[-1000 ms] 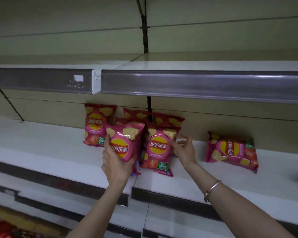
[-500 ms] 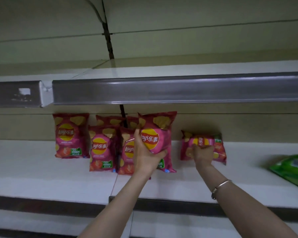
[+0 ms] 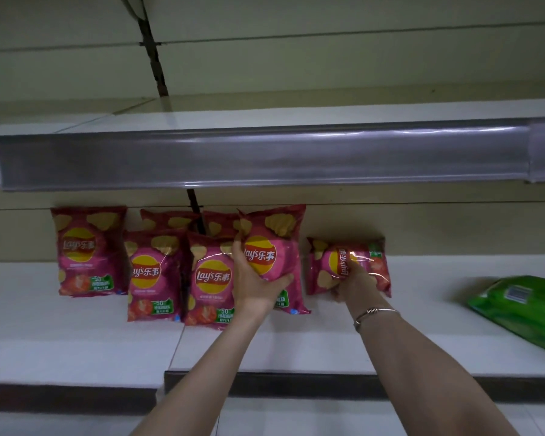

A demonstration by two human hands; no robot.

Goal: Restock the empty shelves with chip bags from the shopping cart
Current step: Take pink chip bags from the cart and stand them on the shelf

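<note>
Head camera, and it's a busy moment. The left hand (image 3: 255, 278) has its grip clamped on the lower part of a glossy pink-red foil chip bag (image 3: 276, 243). That bag is upright, and its bottom edge looks to be down on the white metal shelf (image 3: 76, 341), just right of two matching front-row bags (image 3: 210, 278). More of the same lean on the back panel behind, under the grey price rail (image 3: 265, 155).

The right hand (image 3: 353, 283), silver bracelet (image 3: 375, 311) at the wrist, has its grip closed on a second pink-red bag (image 3: 372, 265). This one is turned on its side, just beside the upright one. A green plastic pack (image 3: 523, 303) lies well apart to the right. The cart is out of shot.

To finish this well, I'd say:
- Hold lightly, because these are air-filled foil and a squeeze crushes the chips.
- Settle the upright bag flush with its neighbours, logo forward, before letting go.
- Rotate the sideways bag until its logo reads level and stand it in the gap to the right.
- Give it support behind, or it may topple.
</note>
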